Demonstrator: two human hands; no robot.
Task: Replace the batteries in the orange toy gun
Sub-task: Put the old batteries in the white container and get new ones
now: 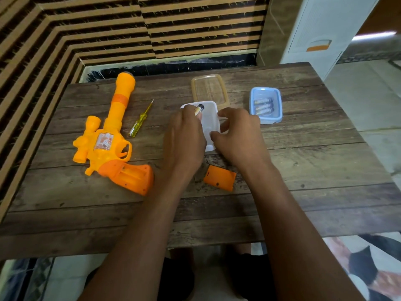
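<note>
The orange toy gun [108,135] lies on the left of the wooden table [303,161], its grip compartment open and facing up. Its orange battery cover [220,177] lies loose in front of my hands. My left hand [184,137] pinches a battery [199,109] over a white plastic box [209,124]. My right hand [238,135] grips the right side of that box with thumb and fingers curled round its wall. A blue box [266,105] at the right holds three batteries.
A yellow screwdriver [140,121] lies between the gun barrel and the white box. A clear tan lid [209,89] lies behind the white box. The table's far edge meets a striped wall; a white cabinet [321,29] stands at the back right.
</note>
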